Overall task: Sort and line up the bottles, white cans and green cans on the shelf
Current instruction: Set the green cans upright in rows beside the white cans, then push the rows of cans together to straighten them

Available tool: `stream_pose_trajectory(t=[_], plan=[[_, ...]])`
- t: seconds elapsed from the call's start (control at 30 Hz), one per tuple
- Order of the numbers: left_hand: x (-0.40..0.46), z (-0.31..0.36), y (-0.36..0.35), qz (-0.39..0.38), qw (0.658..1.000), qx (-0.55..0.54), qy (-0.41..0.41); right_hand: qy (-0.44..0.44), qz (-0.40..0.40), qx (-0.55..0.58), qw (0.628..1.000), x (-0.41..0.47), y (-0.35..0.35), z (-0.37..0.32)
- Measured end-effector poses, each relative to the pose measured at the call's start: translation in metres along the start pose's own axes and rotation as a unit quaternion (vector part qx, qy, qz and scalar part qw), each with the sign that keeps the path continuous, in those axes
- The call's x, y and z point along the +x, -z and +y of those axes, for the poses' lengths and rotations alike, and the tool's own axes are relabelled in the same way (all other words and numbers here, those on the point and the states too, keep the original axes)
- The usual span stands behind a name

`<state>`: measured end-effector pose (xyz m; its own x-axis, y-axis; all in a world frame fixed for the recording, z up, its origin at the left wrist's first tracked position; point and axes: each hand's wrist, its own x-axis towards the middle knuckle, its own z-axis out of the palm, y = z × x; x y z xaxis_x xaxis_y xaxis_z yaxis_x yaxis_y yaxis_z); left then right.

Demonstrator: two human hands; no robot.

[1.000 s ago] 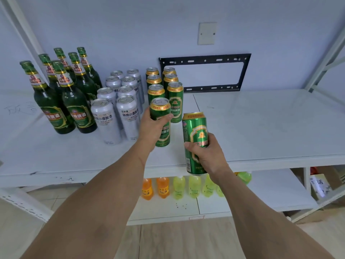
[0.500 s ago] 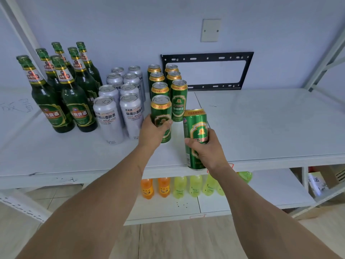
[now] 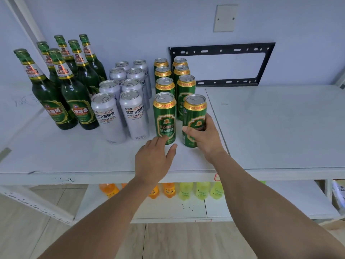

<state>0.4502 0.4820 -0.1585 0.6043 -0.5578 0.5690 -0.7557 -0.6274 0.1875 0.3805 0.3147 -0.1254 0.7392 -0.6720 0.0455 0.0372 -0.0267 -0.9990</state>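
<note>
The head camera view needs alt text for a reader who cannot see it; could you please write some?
A person's right hand grips a green beer can at the front of two rows of green cans on a white shelf, while the open left hand touches the neighbouring front can. Left of them stand silver cans and green bottles.

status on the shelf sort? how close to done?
Nearly done, by the look of it. The green bottles stand grouped at the left, the white cans in two rows beside them, the green cans in two rows to the right. In hand: the right hand grips the front green can of the right row, standing on the shelf. The left hand is open by the neighbouring front can. Left: release, perhaps small straightening.
</note>
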Motion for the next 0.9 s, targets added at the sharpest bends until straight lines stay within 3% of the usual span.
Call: stream_pose_trajectory(t=[0.3, 0.43, 0.53, 0.67, 0.73, 0.8, 0.9], plan=[[0.002, 0.0, 0.004, 0.006, 0.998, -0.034, 0.045, 0.0, -0.018, -0.021, 1.0, 0.011, -0.001, 0.008], [0.01, 0.009, 0.022, -0.004, 1.0, -0.012, 0.009, -0.002, -0.03, -0.138, 0.99, -0.002, 0.01, -0.006], [0.028, 0.013, 0.044, 0.011, 0.996, 0.034, -0.083, -0.046, -0.054, -0.322, 0.944, -0.007, 0.028, -0.017], [0.065, 0.018, 0.074, 0.048, 0.976, 0.072, -0.199, -0.081, -0.171, -0.534, 0.824, 0.005, 0.064, -0.056], [0.085, 0.02, 0.085, 0.075, 0.969, 0.069, -0.224, -0.064, -0.182, -0.601, 0.775, 0.019, 0.077, -0.082], [0.104, 0.02, 0.092, 0.09, 0.965, 0.066, -0.238, -0.024, -0.157, -0.64, 0.752, 0.037, 0.083, -0.102], [0.136, 0.013, 0.093, 0.097, 0.965, 0.053, -0.24, 0.026, -0.119, -0.656, 0.745, 0.067, 0.077, -0.121]])
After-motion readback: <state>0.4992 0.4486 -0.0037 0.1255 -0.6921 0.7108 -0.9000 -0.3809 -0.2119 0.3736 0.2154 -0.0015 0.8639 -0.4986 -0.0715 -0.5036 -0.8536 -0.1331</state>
